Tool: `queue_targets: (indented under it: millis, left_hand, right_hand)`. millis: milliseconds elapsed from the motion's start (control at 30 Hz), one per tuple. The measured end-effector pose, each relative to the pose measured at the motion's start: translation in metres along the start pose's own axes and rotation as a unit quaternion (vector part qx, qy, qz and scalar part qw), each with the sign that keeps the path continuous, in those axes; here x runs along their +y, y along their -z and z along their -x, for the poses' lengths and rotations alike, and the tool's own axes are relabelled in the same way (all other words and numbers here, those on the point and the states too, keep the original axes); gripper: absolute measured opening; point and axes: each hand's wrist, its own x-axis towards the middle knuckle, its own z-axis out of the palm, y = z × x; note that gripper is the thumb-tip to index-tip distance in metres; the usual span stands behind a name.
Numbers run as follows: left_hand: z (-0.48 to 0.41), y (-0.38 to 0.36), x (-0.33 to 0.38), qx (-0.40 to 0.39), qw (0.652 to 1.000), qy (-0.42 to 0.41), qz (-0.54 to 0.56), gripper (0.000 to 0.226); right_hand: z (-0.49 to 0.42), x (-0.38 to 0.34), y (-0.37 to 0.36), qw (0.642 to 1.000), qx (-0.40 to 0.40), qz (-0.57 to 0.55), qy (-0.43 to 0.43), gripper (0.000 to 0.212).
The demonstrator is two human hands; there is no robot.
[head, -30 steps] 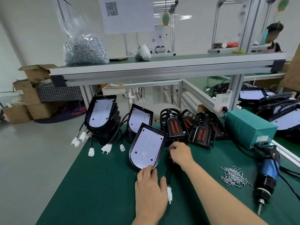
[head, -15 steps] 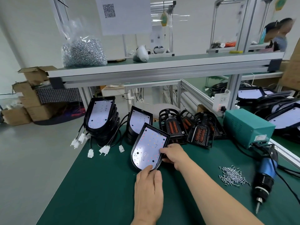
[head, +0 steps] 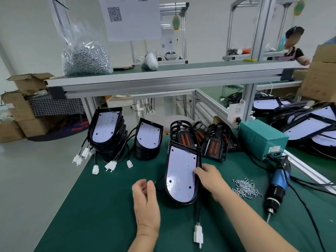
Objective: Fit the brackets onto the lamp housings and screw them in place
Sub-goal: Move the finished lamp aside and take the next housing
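On green mat, black lamp housing shows white, LED-dotted board.

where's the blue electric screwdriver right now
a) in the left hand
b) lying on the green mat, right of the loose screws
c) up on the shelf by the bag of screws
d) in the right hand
b: the blue electric screwdriver lies on the green mat, just right of the loose pile of silver screws, with no hand on it; the right hand grips the black lamp housing.
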Motion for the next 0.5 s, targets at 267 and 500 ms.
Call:
queue_targets:
  millis: [267,500]
  left_hand:
    - [0.007,0.003,0.006,-0.148,0.988,0.014,-0.040,0.060]
    - [0.015,-0.008,0.019,-0.241,0.964,0.068,-0.091,0.059]
  right_hand:
    - [0.043,0.008,0.028,0.991,0.017,0.122,0.052,0.029]
    - [0.060,0.020,0.030,0.987,-0.013,0.153,0.052,0.037]
